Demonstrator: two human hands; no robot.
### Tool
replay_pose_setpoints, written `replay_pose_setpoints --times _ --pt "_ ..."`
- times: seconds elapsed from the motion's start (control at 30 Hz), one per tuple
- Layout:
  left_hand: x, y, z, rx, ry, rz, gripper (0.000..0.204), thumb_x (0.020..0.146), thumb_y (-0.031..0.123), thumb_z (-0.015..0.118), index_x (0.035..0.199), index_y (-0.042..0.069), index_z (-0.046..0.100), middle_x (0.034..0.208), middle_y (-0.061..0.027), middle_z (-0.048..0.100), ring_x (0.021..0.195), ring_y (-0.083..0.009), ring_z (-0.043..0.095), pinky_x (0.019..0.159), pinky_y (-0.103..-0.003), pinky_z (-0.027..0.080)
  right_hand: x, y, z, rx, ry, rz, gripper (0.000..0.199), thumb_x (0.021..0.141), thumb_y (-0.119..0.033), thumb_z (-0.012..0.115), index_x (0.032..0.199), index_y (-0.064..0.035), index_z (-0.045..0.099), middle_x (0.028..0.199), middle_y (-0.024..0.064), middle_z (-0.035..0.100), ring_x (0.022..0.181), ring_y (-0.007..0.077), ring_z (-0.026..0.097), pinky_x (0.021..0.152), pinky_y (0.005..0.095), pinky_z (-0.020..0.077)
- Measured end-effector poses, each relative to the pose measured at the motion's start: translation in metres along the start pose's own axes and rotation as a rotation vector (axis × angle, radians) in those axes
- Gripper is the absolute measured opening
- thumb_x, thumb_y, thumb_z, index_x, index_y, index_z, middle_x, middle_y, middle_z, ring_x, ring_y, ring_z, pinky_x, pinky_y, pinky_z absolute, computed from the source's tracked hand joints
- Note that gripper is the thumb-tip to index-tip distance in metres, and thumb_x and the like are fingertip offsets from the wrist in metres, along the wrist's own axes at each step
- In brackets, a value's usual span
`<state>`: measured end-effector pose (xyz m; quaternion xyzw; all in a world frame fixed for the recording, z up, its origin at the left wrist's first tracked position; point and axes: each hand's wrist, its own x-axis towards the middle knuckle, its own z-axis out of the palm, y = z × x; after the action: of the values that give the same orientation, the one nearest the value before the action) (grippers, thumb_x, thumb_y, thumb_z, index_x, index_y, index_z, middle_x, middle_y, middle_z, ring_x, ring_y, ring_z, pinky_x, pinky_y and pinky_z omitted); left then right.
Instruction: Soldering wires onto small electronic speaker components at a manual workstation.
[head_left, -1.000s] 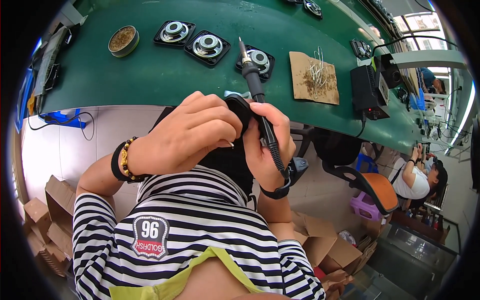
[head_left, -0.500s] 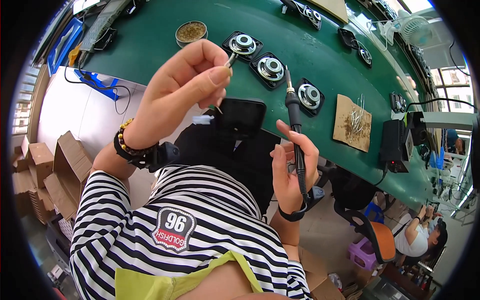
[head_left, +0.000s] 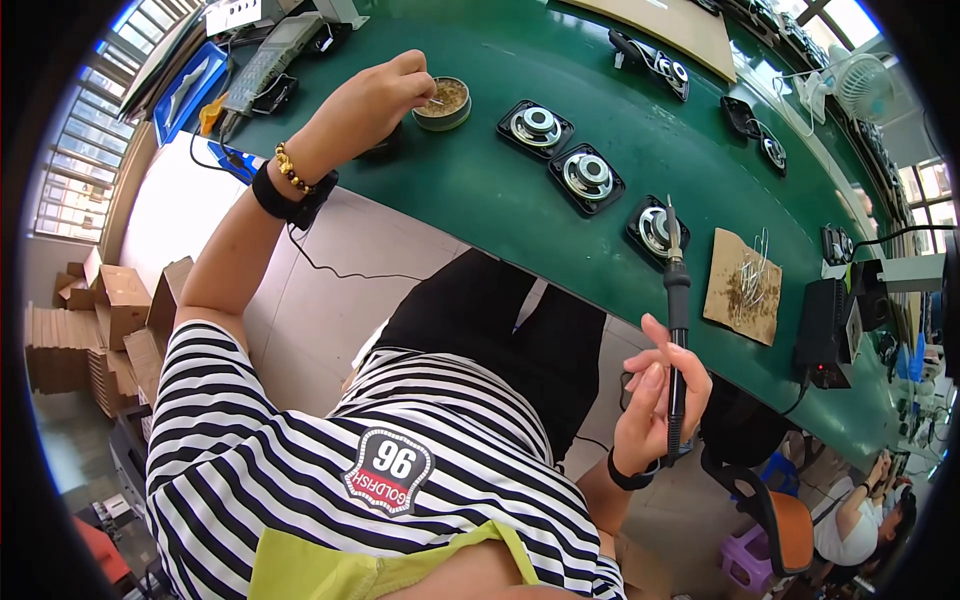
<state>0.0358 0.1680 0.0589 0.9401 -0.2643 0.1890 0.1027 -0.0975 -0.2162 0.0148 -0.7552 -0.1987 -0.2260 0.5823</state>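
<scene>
My left hand (head_left: 385,95) is pinched closed at the rim of a round tin (head_left: 443,120) of brownish, crumbly material. From its fingertips a thin, pale wire end (head_left: 436,101) reaches into the tin. A dark object (head_left: 382,145) shows in part under that hand; its shape is mostly hidden. My right hand (head_left: 660,395) is closed around the black handle of a soldering iron (head_left: 677,295), tip pointing up and away from me. The iron's tip overlaps a square black-framed speaker (head_left: 655,228) in view. Two similar speakers, a left one (head_left: 536,128) and a middle one (head_left: 587,178), lie on the green table.
Brown cardboard (head_left: 722,295) with silvery wire pieces lies right of the speakers, before a black box (head_left: 825,335) with a red light. More speaker parts (head_left: 655,65) lie farther back. A blue tray (head_left: 190,95) is at far left. A co-worker (head_left: 860,520) sits at right.
My left hand has moved forward from above the table edge to the tin. The black rectangular piece that hung below it is now mostly hidden. The iron's position has shifted right in view.
</scene>
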Motion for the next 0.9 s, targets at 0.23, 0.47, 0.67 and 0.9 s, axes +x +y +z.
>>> replay_pose_setpoints --times 0.23,0.47,0.67,0.9 --pt "0.010 -0.003 0.007 0.217 -0.142 0.026 0.012 0.081 -0.006 0.058 0.092 -0.001 0.057 0.098 -0.0118 0.051 0.090 -0.0294 0.059 0.078 -0.037 0.051 -0.005 0.000 -0.007 -0.009 0.041 0.008 0.017 0.097 -0.001 0.047 0.113 0.0000 0.049 0.106 0.0292 0.066 0.064 0.0093 0.057 0.054 0.0178 0.0417" --pt "0.013 -0.004 0.012 0.166 -0.119 0.058 0.008 0.082 -0.003 0.057 0.091 -0.002 0.055 0.095 -0.0127 0.050 0.083 -0.0319 0.057 0.075 -0.038 0.050 -0.005 0.001 -0.009 -0.022 0.026 0.017 0.016 0.097 -0.001 0.047 0.112 0.0002 0.049 0.105 0.0281 0.067 0.063 0.0092 0.056 0.054 0.0178 0.0417" --pt "0.014 -0.006 0.008 0.006 -0.150 0.002 0.007 0.087 0.001 0.056 0.092 -0.002 0.054 0.092 -0.0140 0.049 0.080 -0.0344 0.055 0.074 -0.038 0.048 -0.005 0.001 -0.014 0.026 0.058 0.027 0.016 0.097 -0.001 0.047 0.112 0.0002 0.048 0.105 0.0277 0.067 0.063 0.0094 0.055 0.054 0.0179 0.0416" --pt "0.009 0.042 -0.015 -0.035 -0.049 -0.153 0.007 0.089 0.001 0.056 0.093 -0.001 0.051 0.095 -0.0139 0.049 0.081 -0.0360 0.054 0.072 -0.038 0.046 -0.006 0.004 -0.039 -0.035 0.184 0.064 0.016 0.099 -0.006 0.046 0.113 0.0004 0.049 0.098 0.0245 0.068 0.061 0.0093 0.053 0.054 0.0186 0.0400"
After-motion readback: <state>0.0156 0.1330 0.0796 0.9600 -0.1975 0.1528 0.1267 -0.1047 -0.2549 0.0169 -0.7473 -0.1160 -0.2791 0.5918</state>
